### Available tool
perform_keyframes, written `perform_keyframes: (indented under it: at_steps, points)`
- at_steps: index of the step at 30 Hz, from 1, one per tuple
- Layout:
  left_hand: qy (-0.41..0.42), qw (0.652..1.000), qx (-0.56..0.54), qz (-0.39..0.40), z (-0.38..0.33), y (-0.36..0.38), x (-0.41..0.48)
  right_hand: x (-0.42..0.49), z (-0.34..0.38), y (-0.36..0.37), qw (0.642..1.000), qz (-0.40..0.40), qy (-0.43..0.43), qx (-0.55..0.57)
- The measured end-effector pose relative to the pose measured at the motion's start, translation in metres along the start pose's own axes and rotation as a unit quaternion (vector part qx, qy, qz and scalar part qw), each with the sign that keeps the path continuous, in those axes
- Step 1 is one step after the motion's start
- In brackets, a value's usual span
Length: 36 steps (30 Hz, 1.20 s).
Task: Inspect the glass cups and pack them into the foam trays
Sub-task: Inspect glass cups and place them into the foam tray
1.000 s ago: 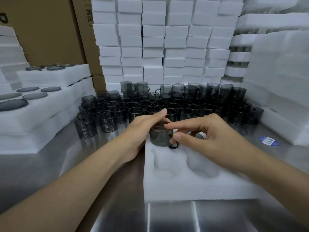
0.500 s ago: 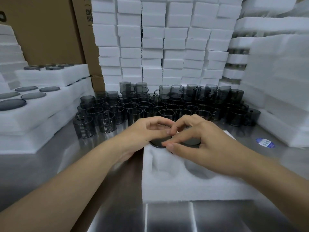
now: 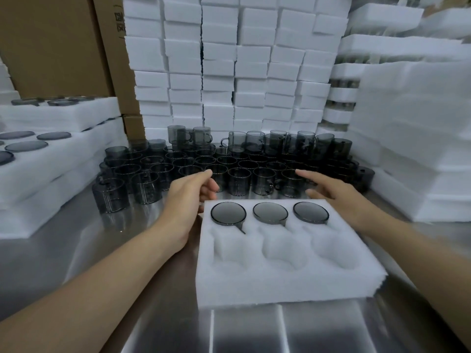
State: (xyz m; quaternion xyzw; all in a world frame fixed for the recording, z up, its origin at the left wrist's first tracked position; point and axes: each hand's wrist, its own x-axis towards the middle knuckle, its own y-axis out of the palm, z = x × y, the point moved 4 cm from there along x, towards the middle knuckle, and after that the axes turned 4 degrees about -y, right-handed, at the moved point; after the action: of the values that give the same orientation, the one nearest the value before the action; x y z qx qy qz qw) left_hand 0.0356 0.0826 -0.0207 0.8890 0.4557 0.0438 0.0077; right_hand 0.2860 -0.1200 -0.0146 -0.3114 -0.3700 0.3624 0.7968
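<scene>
A white foam tray (image 3: 280, 281) lies on the steel table in front of me. Its far row holds three smoky grey glass cups upside down: left cup (image 3: 228, 212), middle cup (image 3: 270, 212), right cup (image 3: 310, 212). The near row's three pockets are bare. My left hand (image 3: 190, 194) hovers at the tray's far left corner, fingers loosely bent, holding nothing. My right hand (image 3: 331, 193) reaches past the tray's far right corner with fingers stretched toward the loose cups (image 3: 239, 183), also holding nothing.
Several dark glass cups crowd the table behind the tray, some stacked at the back (image 3: 277, 140). Packed foam trays (image 3: 51, 159) pile up on the left. Foam blocks (image 3: 229, 72) are stacked against the back and foam trays (image 3: 413, 138) on the right. Cardboard boxes (image 3: 51, 47) stand back left.
A second ago both hands were setting a cup into the tray's far left pocket. Now they have let go and moved apart, toward the loose cups.
</scene>
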Motion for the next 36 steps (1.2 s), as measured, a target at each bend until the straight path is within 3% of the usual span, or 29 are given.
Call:
perform_keyframes:
  at_steps: [5, 8, 14, 18, 22, 27, 32, 36]
  points:
    - [0.0, 1.0, -0.003, 0.0, 0.0, 0.0, 0.0, 0.004, -0.012, 0.009, 0.998, -0.027, -0.002, -0.055]
    - [0.006, 1.0, 0.0, 0.005, 0.0, 0.0, 0.001, 0.003, -0.01, 0.003, 0.994, -0.098, -0.01, -0.049]
    - [0.02, 1.0, -0.014, 0.02, -0.001, 0.0, -0.001, -0.009, 0.041, -0.039, 0.957, -0.268, -0.057, 0.09]
    - [0.05, 0.997, -0.003, 0.061, -0.008, 0.003, -0.007, -0.02, 0.096, -0.036, 0.954, -0.222, -0.126, 0.156]
    - [0.106, 0.988, 0.016, 0.107, -0.024, 0.009, -0.017, -0.035, 0.124, -0.01, 0.969, -0.16, -0.175, 0.062]
    - [0.192, 0.961, 0.1, 0.171, -0.042, 0.02, -0.034, -0.04, 0.131, -0.001, 0.971, -0.149, -0.188, -0.012]
    - [0.245, 0.95, 0.13, 0.14, -0.057, 0.021, -0.047, -0.043, 0.139, -0.01, 0.962, -0.157, -0.223, -0.025]
    - [0.265, 0.949, 0.115, 0.128, -0.094, 0.014, -0.06, -0.045, 0.155, -0.043, 0.966, -0.152, -0.204, 0.054]
